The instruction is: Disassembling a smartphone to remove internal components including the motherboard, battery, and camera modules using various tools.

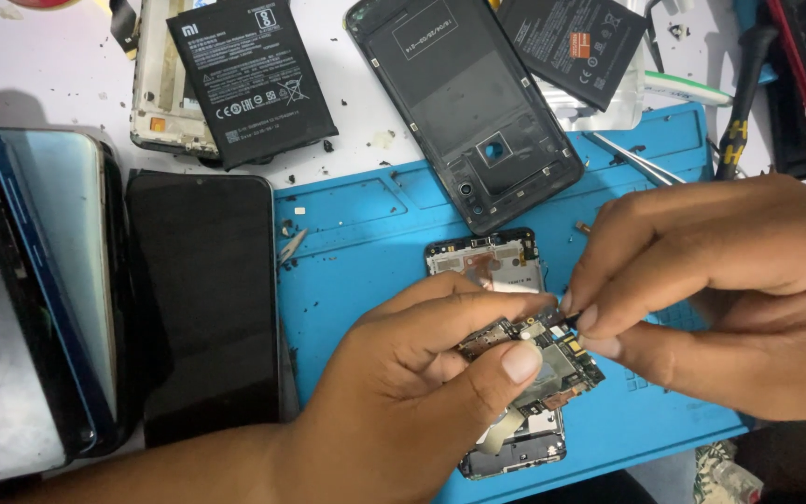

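My left hand pinches a small phone circuit board between thumb and fingers, held just above an opened phone frame that lies on the blue mat. From the right, my right hand reaches in, fingertips closed on a tiny dark part at the board's upper edge. The lower end of the phone frame shows below my left hand.
A black phone back cover lies at the mat's top edge. Two black batteries rest on the white table. A dark phone screen and more phones sit at the left. Tweezers and a screwdriver lie at the upper right.
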